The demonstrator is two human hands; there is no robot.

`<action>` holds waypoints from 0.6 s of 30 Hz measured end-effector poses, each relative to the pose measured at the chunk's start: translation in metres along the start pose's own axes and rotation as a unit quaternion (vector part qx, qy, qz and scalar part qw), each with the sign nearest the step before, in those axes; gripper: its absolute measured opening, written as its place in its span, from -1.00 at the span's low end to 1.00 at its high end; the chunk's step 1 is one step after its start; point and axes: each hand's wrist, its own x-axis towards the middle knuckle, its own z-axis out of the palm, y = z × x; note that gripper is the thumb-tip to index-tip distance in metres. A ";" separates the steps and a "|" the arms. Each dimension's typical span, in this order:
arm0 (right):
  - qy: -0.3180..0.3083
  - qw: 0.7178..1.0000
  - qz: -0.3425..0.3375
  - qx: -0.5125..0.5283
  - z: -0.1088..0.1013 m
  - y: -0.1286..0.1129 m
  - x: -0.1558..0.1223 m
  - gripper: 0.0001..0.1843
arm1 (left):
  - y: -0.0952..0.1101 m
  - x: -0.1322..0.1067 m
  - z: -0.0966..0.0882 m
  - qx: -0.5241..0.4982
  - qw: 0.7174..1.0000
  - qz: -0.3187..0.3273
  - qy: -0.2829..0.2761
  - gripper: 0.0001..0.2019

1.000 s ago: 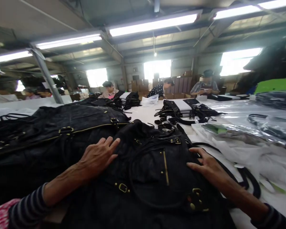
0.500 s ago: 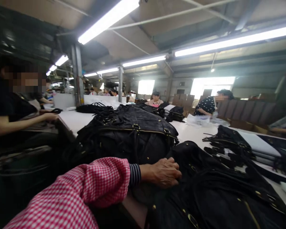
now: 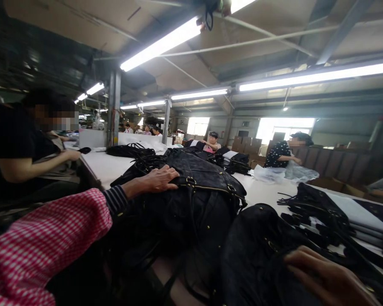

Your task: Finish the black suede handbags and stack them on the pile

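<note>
Tube lights [image 3: 161, 44] burn overhead. The left hand [image 3: 156, 179] rests, thumb parted from loosely extended fingers [image 3: 170, 171], on a buckled black bag [image 3: 207, 172] at the left edge of the surface [image 3: 97, 164]; the right hand [image 3: 327, 276] (blurred, its grip I cannot tell) is at a nearer black bag [image 3: 252, 242].

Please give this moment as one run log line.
left hand: on farther black bag | right hand: over nearer black bag, contact unclear | surface: white table
</note>
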 end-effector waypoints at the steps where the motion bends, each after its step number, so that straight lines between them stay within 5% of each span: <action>1: -0.038 0.999 0.017 0.015 0.008 -0.019 0.010 -0.68 | 0.000 -0.002 0.002 0.006 1.000 0.020 0.005 -0.60; 6: -0.112 0.972 0.072 0.193 0.050 -0.107 0.080 -0.49 | -0.003 -0.003 0.004 0.081 0.989 0.071 0.100 -0.78; 11: -0.095 0.901 0.167 0.389 0.082 -0.146 0.154 -0.45 | 0.010 0.026 -0.026 0.152 0.951 0.061 0.264 -0.73; 15: -0.056 0.825 0.170 0.536 0.080 -0.171 0.197 -0.35 | 0.052 0.037 -0.071 0.165 0.915 0.100 0.353 -0.77; 18: -0.003 0.770 0.134 0.623 0.057 -0.187 0.209 -0.59 | 0.081 0.029 -0.092 0.156 0.900 0.126 0.388 -0.79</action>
